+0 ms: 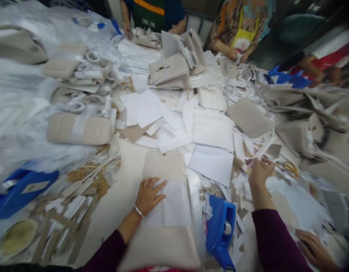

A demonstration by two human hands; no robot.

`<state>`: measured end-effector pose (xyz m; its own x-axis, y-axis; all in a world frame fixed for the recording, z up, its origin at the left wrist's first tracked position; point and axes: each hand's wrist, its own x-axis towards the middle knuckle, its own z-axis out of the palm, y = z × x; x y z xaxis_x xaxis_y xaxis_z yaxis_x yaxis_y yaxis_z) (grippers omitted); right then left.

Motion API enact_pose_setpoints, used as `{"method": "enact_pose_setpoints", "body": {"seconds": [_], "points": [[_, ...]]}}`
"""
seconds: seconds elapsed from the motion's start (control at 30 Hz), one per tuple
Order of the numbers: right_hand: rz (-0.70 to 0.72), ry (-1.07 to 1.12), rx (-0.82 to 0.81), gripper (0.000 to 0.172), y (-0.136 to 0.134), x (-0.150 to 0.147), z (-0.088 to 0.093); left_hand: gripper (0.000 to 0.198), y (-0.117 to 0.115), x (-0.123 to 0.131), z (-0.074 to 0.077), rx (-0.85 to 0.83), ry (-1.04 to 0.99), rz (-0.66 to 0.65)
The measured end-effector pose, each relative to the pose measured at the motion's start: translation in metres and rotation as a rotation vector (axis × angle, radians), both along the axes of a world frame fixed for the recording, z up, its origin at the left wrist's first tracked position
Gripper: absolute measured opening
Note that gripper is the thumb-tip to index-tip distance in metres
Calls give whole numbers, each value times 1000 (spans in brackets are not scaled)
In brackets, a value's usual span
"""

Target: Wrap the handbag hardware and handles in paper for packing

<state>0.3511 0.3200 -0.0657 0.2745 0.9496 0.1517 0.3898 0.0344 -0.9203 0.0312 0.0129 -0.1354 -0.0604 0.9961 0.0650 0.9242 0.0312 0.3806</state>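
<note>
My left hand [148,195] lies flat with fingers spread on a beige bag [163,211] partly covered by a white paper sheet in front of me. My right hand [259,170] reaches out to the right over a heap of white paper scraps; its fingers curl around a thin white strip [265,149], though blur makes the grip unclear. Yellow-handled scissors [290,168] lie just right of that hand. A blue tape dispenser [221,230] stands between my arms.
White paper sheets [212,163] and beige bags [170,70] cover the table. Another blue dispenser [18,190] sits at the left. Cardboard strips [78,196] lie front left. Other people work at the far side [151,15], and another person's hand [315,247] rests at the lower right.
</note>
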Motion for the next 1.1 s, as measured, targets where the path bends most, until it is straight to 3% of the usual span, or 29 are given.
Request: {"method": "enact_pose_setpoints", "body": {"seconds": [0.07,0.17,0.27,0.4,0.63,0.73,0.97,1.1], "points": [[320,-10,-77,35,-31,-48,-5,51,-2,1,2,-17,-33,12],[876,-277,-159,20,-95,-128,-14,52,-5,2,6,-26,-57,16],[1148,-634,-137,33,-149,-185,-27,53,-8,2,9,-22,-70,21],[1206,-928,-77,38,-180,-204,-39,57,-11,2,6,8,-109,53],[1256,-943,6,27,-191,-198,-44,77,-15,5,0,95,-106,178],[1253,-926,18,14,-196,-199,-43,73,-15,6,3,67,-115,154],[1276,-835,-3,13,-198,-198,-40,64,-15,6,7,67,-147,154],[1285,-773,-60,8,-192,-196,-46,48,-15,3,10,72,-130,109]]}}
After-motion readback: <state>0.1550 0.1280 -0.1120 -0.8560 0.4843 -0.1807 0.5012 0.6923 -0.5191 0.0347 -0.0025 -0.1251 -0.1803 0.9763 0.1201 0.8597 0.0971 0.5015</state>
